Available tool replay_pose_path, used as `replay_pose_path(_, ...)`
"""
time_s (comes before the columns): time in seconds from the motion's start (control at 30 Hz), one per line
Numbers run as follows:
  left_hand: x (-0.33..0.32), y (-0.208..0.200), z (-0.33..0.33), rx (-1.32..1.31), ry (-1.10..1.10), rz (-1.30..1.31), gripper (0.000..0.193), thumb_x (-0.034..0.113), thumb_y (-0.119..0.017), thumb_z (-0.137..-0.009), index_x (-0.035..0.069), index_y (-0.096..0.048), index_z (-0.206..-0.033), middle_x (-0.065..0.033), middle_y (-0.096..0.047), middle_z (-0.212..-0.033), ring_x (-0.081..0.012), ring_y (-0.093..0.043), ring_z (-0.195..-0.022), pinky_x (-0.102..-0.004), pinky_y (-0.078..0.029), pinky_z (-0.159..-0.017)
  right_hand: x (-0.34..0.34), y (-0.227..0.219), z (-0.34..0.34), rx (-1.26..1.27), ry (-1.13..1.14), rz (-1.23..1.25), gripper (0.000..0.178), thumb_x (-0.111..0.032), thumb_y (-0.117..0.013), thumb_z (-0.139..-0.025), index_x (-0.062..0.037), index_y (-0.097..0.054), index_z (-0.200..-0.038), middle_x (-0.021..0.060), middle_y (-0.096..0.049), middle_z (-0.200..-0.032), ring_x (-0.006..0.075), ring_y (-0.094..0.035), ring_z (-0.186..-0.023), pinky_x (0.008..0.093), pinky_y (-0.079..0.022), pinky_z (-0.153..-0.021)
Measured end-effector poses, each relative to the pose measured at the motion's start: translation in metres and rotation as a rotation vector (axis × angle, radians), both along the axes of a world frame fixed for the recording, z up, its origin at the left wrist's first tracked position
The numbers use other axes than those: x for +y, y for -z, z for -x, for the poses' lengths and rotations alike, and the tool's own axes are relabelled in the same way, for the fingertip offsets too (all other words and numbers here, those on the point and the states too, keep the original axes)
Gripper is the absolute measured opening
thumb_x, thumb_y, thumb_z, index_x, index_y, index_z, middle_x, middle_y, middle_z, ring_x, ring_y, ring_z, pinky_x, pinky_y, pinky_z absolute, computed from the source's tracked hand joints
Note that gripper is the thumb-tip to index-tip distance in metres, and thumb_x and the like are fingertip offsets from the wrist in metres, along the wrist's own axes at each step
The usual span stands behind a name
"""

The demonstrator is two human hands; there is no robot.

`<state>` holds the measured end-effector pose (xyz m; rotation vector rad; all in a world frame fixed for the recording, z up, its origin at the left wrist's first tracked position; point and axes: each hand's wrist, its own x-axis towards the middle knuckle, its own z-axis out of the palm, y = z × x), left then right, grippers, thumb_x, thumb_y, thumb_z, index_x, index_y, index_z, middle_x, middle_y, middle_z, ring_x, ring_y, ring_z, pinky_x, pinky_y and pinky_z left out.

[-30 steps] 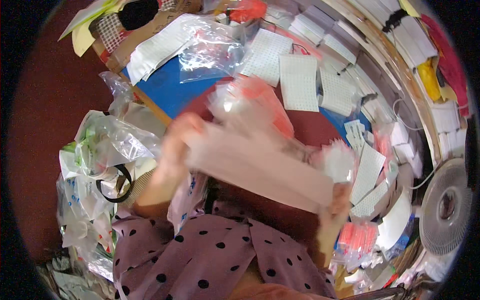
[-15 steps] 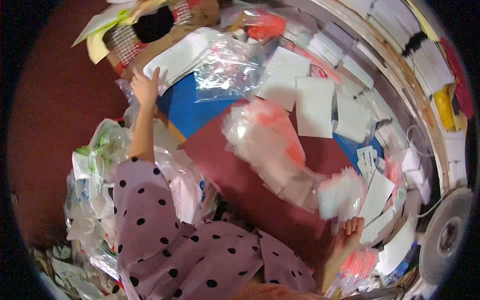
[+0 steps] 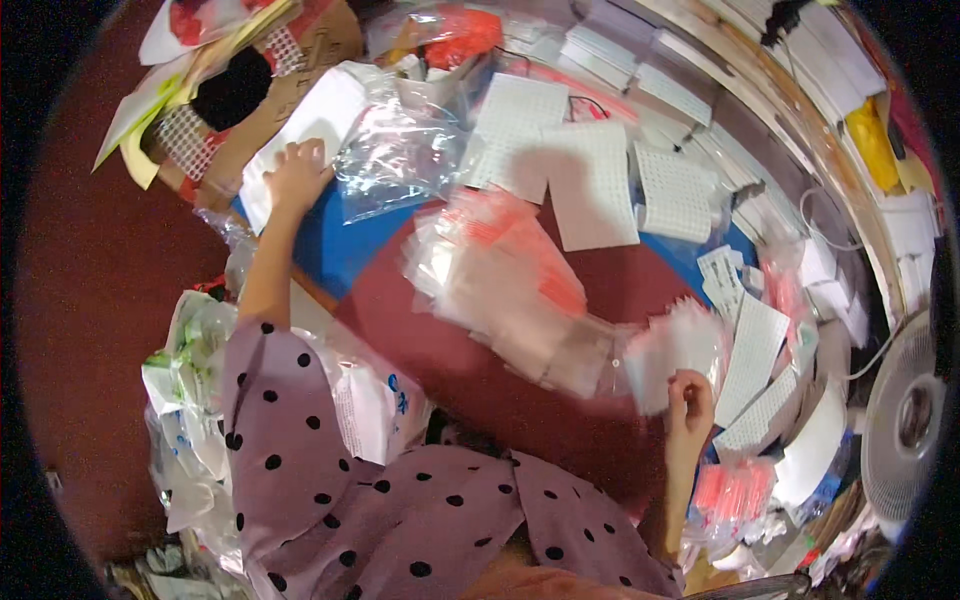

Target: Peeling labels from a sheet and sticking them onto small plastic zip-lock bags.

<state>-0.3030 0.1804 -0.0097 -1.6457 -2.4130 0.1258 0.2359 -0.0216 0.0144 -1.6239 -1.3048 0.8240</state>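
My left hand (image 3: 296,176) is stretched far out to the upper left and rests with fingers curled on a white sheet pack (image 3: 310,125) beside a heap of clear plastic bags (image 3: 400,150). My right hand (image 3: 690,395) is low on the right, pinching a small stack of clear little bags (image 3: 675,345). Between the hands lies a long pile of clear bags with orange contents (image 3: 510,290) on a dark red mat (image 3: 480,370). White perforated sheets (image 3: 590,185) lie beyond it.
A cardboard box with a black hole (image 3: 240,90) stands at the upper left. Crumpled plastic bags (image 3: 190,390) lie at my left side. More white sheets (image 3: 760,350) and orange packets (image 3: 735,490) crowd the right. A fan (image 3: 905,420) stands at the right edge.
A second ago both hands held a long white piece before me. My left arm has since reached out to the upper left, and my right hand dropped low right onto the little bags.
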Motion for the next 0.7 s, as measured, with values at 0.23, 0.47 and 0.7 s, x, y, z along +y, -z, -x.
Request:
replay_pose_path(0.23,0.033,0.015,0.005,-0.101,0.058,-0.140,0.056,0.050,-0.041,-0.088,0.029,-0.028,-0.138,-0.0110,-0.035,-0.140,-0.0379,-0.039,-0.123,-0.0630,-0.034,-0.092,-0.009,0.003,0.007,-0.174,-0.125,0.049,0.009,-0.009,-0.056,-0.088,0.0000,-0.058,-0.087,0.0045,-0.058,-0.083,0.0107,-0.051,-0.075,0.0232,-0.040,-0.068)
replay_pose_path(0.47,0.087,0.033,0.067,-0.439,-0.105,-0.204,0.052,0.041,-0.033,-0.091,0.015,-0.035,-0.135,-0.0190,-0.055,-0.119,-0.0333,-0.052,-0.110,-0.0527,-0.041,-0.090,-0.009,0.009,0.005,-0.248,-0.167,0.042,0.007,-0.007,-0.057,-0.085,-0.0009,-0.059,-0.084,0.0084,-0.058,-0.080,0.0164,-0.055,-0.072,0.0274,-0.045,-0.066)
replay_pose_path(0.7,0.065,0.000,-0.020,-0.302,-0.028,-0.231,0.061,0.041,-0.054,-0.080,0.034,-0.032,-0.137,-0.0118,-0.042,-0.132,-0.0373,-0.037,-0.123,-0.0659,-0.034,-0.088,-0.006,0.009,0.010,-0.311,-0.210,-0.008,0.006,-0.007,-0.058,-0.083,-0.0017,-0.059,-0.084,0.0096,-0.058,-0.080,0.0183,-0.056,-0.071,0.0291,-0.046,-0.061)
